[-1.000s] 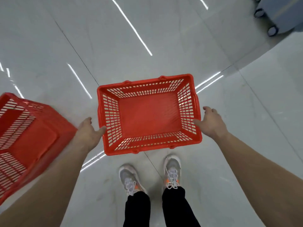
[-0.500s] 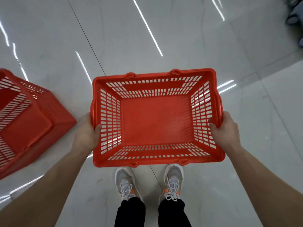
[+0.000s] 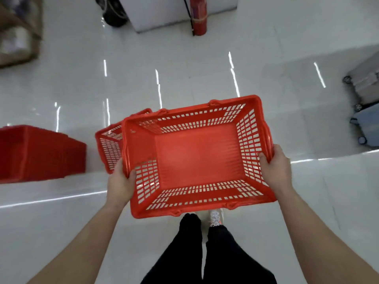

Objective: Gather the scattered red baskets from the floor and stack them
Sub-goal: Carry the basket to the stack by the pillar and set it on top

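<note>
I hold a red slotted basket (image 3: 196, 158) in the air in front of me, its mouth facing up and empty. My left hand (image 3: 121, 183) grips its left rim and my right hand (image 3: 274, 167) grips its right rim. A second red basket (image 3: 109, 144) stands on the floor just behind and left of the held one, mostly hidden by it. A third red basket (image 3: 39, 154) lies on the floor at the far left, blurred, showing its solid side.
White glossy tile floor all around. A red fire extinguisher (image 3: 198, 16) and a white pillar base (image 3: 164, 13) stand ahead. A brown cardboard box (image 3: 18, 31) sits at top left. Wheeled suitcases (image 3: 365, 111) stand at the right edge. My legs and a shoe (image 3: 215, 218) are below the basket.
The basket has been lifted off the floor and carried as I turned; a second basket, the extinguisher and the suitcases have come into view. Both hands keep their grip.
</note>
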Demonstrator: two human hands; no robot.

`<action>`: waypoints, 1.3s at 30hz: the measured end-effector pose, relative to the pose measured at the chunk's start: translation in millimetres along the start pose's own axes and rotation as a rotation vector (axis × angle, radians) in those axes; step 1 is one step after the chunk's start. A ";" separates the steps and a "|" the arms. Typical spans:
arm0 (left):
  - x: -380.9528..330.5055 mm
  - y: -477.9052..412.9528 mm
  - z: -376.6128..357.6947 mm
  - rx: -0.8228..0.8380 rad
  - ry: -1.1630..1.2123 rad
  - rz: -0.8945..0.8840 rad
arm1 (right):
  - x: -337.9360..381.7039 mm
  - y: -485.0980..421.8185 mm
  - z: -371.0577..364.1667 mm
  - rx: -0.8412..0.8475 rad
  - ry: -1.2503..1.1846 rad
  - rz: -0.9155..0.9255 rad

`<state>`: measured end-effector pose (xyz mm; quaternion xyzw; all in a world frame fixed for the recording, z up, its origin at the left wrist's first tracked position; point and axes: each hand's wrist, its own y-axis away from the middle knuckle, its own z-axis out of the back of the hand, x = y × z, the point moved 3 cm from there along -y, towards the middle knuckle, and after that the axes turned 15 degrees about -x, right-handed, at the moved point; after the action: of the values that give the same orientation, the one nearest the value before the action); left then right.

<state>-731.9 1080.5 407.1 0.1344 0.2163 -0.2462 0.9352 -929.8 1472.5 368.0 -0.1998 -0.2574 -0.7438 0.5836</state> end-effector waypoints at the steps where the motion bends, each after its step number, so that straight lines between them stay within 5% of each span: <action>1: 8.3 11.9 31.7 -0.037 0.022 0.035 | 25.5 9.8 9.5 0.020 0.003 0.044; 10: 119.0 125.9 238.8 -0.420 0.202 0.465 | 228.3 119.0 6.5 0.293 0.006 0.495; 20: 266.1 224.9 313.5 -0.717 0.345 0.866 | 385.8 297.8 -83.7 0.544 0.050 0.945; 39: 512.9 88.6 466.4 -0.799 0.457 0.835 | 581.5 519.4 -235.1 0.505 0.037 0.996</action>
<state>-125.4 781.8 584.4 -0.1035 0.4157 0.2753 0.8607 -563.6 785.8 608.0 -0.1381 -0.2918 -0.2966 0.8988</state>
